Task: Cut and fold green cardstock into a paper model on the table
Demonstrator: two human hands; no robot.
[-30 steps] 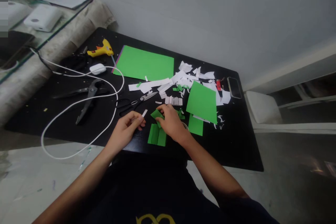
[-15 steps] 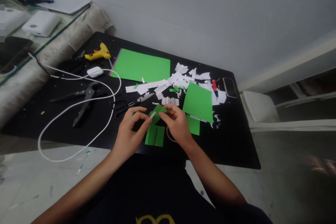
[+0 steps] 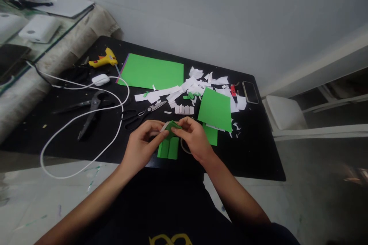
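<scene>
Between both hands is a small folded piece of green paper [image 3: 171, 125] with a pale strip along its left side. My left hand [image 3: 143, 141] pinches its left edge between thumb and fingers. On the other side, my right hand [image 3: 195, 137] grips the right edge, thumb in front. Just below lies a second folded green paper piece [image 3: 169, 148] on the black table, its top partly covered by the held one. Part of a tape roll [image 3: 184, 146] shows beside my right hand, which hides the rest. Black-handled scissors [image 3: 140, 115] lie behind my left hand.
Large green sheets [image 3: 152, 71] lie at the back. White paper scraps [image 3: 198, 82] spread across the middle, with smaller green sheets [image 3: 215, 109] to the right. A yellow glue gun [image 3: 105, 58], pliers [image 3: 93, 111], looped white cable [image 3: 43, 149] and phone [image 3: 250, 92] are around.
My left fingers have closed in around the green paper. The held piece has tilted and now shows a peaked fold. The whole view has shifted slightly.
</scene>
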